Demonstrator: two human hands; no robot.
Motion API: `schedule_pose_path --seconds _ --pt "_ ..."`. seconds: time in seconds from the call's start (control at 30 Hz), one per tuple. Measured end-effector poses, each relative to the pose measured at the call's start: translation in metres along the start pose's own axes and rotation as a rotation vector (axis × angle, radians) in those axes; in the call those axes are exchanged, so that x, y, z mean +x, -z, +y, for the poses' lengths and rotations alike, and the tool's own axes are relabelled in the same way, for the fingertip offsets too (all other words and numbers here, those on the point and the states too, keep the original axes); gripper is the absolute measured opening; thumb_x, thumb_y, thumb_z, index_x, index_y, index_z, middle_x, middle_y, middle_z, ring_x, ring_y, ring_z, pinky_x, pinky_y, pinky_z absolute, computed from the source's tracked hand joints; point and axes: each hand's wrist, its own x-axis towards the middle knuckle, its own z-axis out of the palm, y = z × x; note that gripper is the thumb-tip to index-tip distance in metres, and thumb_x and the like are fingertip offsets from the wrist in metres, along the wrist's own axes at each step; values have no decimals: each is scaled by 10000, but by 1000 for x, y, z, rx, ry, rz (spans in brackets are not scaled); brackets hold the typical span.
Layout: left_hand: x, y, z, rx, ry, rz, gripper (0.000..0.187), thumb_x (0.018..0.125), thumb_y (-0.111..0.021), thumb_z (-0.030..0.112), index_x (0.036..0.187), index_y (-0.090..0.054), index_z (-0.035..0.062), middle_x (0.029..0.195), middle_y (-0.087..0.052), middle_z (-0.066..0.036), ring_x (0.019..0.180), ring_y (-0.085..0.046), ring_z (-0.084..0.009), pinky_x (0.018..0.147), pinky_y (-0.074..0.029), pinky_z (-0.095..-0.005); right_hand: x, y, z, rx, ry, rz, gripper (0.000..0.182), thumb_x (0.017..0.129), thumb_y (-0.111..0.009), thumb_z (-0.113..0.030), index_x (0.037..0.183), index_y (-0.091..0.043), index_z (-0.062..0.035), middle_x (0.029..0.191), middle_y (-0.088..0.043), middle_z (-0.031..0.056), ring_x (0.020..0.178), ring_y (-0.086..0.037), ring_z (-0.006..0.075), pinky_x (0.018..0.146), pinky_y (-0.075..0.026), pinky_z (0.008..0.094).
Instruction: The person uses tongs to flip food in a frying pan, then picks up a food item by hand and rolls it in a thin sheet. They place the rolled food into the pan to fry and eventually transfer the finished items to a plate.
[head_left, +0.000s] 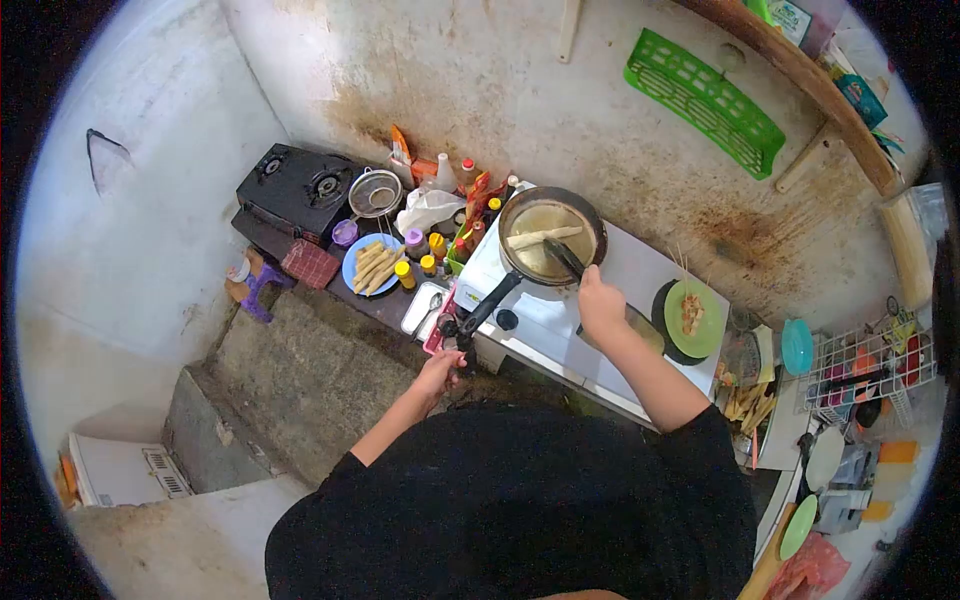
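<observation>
My right hand (602,304) is closed on a black spatula (565,257), whose blade reaches into the frying pan (603,238). Inside, a long pale roll (543,238) lies in yellowish oil, touching or nearly touching the spatula. The pan stands on the white stove (572,328), and its black handle (493,303) slants toward my left side. Below the end of that handle, my left hand (440,374) has its fingers curled around something dark and small that I cannot make out. A red-rimmed tray (440,330) lies just beyond it.
Left of the stove, a blue plate (352,272) holds several pale rolls among bottles, jars and a strainer (376,192). A black gas stove (300,190) stands farther back. To the right are a green plate (710,318) with food and a white wire rack (835,375).
</observation>
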Motion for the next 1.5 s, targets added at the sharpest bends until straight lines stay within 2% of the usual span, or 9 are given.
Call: schedule_pose_path --seconds 0.27,0.47,0.57,0.7,0.73,0.93,1.23,1.37,1.5 --pt "4 11 -12 0 70 49 162 823 -484 260 895 -490 115 786 -547 28 483 -437 -62 434 -355 -209 5 4 4 -13 -35 -165 171 759 -440 -48 910 -484 19 833 -466 119 551 -558 277 454 -454 381" --pt "-5 8 -3 2 35 65 159 819 -484 262 870 -498 112 715 -530 31 461 -429 -63 408 -342 -207 1 25 12 75 -158 -285 326 709 -543 -104 999 -478 30 953 -487 127 628 -575 291 530 -477 373" --pt "-5 12 -4 23 22 46 151 824 -477 259 854 -498 113 683 -516 33 448 -417 -64 395 -333 -209 -3 48 27 254 -180 -200 179 706 -553 -150 802 -528 -1 708 -564 217 558 -544 388 594 -453 447" --pt "-2 13 -11 -32 -12 41 152 828 -470 255 859 -495 108 693 -512 34 446 -410 -67 396 -333 -209 3 33 56 925 -771 -674 177 692 -619 -203 665 -561 -38 493 -443 39 421 -440 141 370 -319 277" --pt "-2 13 -11 -44 -19 42 154 830 -468 254 865 -494 106 702 -513 33 450 -412 -67 400 -336 -209 1 33 56 1136 -847 -685 174 739 -597 -204 656 -525 -69 516 -419 6 387 -326 93 349 -230 236" --pt "-1 10 -16 -25 27 56 195 818 -490 270 919 -485 103 772 -524 23 487 -431 -65 428 -351 -211 14 37 50 1527 -1112 -671 214 758 -598 -225 750 -479 -48 610 -456 28 410 -343 71 326 -239 197" --pt "5 10 -20 -70 13 33 234 805 -513 265 961 -484 93 828 -548 -2 462 -435 -78 427 -362 -231 28 44 40 1525 -1144 -587 247 740 -619 -236 689 -450 -63 586 -419 13 404 -325 81 321 -243 210" --pt "4 9 -20 -54 5 41 224 808 -509 260 957 -479 94 823 -547 0 467 -437 -79 432 -361 -231 23 14 47 1545 -1132 -742 252 762 -589 -238 673 -426 -69 589 -412 13 412 -330 69 327 -237 195" --pt "3 12 -25 -65 25 51 205 807 -507 255 944 -482 105 813 -543 4 480 -436 -75 439 -362 -232 19 19 44 1563 -1184 -706 240 763 -587 -229 696 -429 -62 576 -407 9 414 -341 69 323 -245 192"
